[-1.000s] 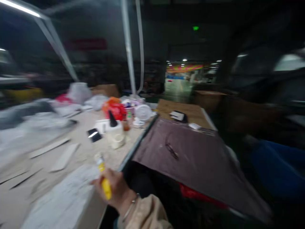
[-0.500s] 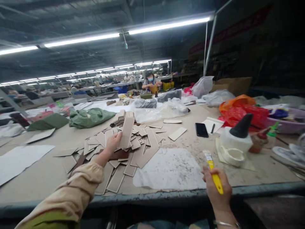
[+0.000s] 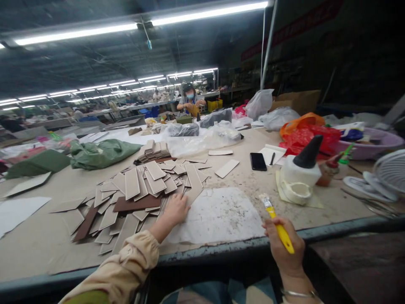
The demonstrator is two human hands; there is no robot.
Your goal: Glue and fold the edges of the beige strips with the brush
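Note:
My left hand point(image 3: 176, 209) is at the right edge of a loose pile of flat beige panels point(image 3: 155, 170). Its fingers are bent and close together on a beige panel point(image 3: 195, 195) beside the white sheet; the fingertips are partly hidden. In my right hand point(image 3: 286, 242) is a paintbrush point(image 3: 282, 236) with a yellow handle, held above the table edge with its pale-crusted bristles pointing up and away. A stained white sheet point(image 3: 218, 215) lies between my hands. Beyond the brush stands a white plastic container point(image 3: 300, 175) with a black cone on top and an open cup in front.
Brown strips point(image 3: 136, 204) lie among the panels, and a stack point(image 3: 153, 150) sits behind them. A phone point(image 3: 258, 161) lies further back. Plastic bags point(image 3: 210, 137), a green bag point(image 3: 101, 153) and a purple basin point(image 3: 370, 141) surround the work area. A person point(image 3: 190, 101) works across the table.
My left hand has let go of the raised beige panel onto the pile and moved right and down to the pile's edge. My right hand still holds the brush; the view has shifted slightly.

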